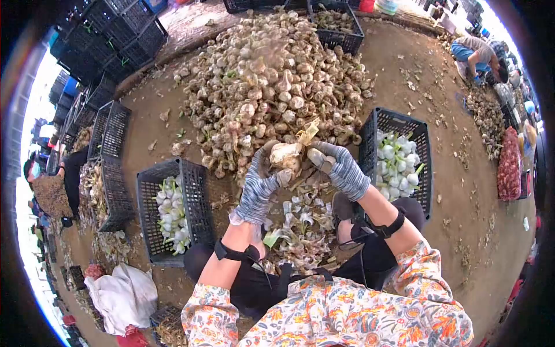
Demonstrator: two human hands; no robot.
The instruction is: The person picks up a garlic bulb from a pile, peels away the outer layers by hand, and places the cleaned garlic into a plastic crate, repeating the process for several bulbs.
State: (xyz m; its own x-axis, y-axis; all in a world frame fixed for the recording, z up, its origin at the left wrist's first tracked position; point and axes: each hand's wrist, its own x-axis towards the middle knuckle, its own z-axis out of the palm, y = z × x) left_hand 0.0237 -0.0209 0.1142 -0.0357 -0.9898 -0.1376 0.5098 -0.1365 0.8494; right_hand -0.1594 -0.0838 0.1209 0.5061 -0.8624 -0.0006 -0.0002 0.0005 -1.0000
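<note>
Left hand (258, 186), gloved, grips a garlic bulb (285, 154) from below. Right hand (341, 168), gloved, pinches the bulb's far side. Peeled bulbs fill the black crate (399, 120) just right of it.

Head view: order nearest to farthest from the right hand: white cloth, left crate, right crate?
1. The right crate, just right of the right hand.
2. The left crate, beyond the left hand.
3. The white cloth, far lower left.
</note>
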